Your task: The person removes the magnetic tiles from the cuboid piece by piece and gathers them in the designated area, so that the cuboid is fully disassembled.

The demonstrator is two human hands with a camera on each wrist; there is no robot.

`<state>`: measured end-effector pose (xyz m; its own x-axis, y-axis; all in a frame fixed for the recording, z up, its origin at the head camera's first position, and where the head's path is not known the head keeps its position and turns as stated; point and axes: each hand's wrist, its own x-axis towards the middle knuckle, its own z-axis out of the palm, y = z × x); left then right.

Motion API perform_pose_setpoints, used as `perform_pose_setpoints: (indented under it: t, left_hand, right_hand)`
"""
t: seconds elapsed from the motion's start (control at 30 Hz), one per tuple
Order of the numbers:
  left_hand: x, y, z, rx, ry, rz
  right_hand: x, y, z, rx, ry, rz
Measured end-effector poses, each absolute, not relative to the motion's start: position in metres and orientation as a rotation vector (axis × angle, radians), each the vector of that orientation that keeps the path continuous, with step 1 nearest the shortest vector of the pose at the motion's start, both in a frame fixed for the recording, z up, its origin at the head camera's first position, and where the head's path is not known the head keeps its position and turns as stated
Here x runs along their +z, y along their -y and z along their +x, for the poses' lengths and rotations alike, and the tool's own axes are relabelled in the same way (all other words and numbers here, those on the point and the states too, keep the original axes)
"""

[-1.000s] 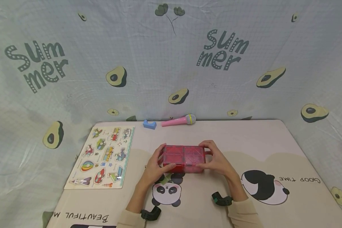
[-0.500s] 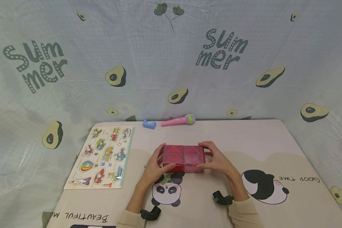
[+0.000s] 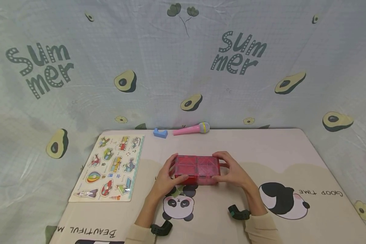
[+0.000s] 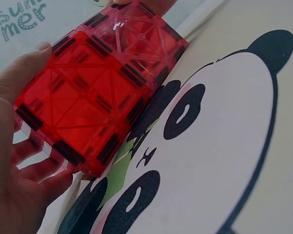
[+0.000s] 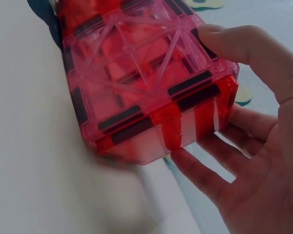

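Two joined box shapes made of see-through red and pink magnetic tiles [image 3: 186, 165] stand side by side on the table, near the printed panda. Dark magnet strips line the tile edges in both wrist views. My left hand [image 3: 165, 178] grips the left end, its thumb on the near face and its fingers round the outer side. At the opposite end my right hand [image 3: 233, 171] holds the pinker box [image 5: 132, 63], thumb on the near face, fingertips against the end tile. The far side of the block is hidden in the wrist views.
A picture puzzle board [image 3: 108, 169] lies on the left part of the table. Along the back edge are a small blue notched block [image 3: 160, 133] and a pink toy microphone [image 3: 190, 129]. A printed cloth [image 3: 158, 51] hangs behind the table.
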<state>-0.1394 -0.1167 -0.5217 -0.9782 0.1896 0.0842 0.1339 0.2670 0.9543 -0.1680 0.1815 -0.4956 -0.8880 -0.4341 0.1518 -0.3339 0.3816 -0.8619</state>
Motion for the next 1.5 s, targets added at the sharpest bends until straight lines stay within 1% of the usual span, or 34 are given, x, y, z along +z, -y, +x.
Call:
perform_pose_setpoints:
  t: [1.5]
  left_hand:
    - [-0.521, 0.1158, -0.1395, 1.834, -2.456, 0.291]
  right_hand:
    - [-0.4926, -0.1799, -0.1663, -1.587, -2.534, -0.737]
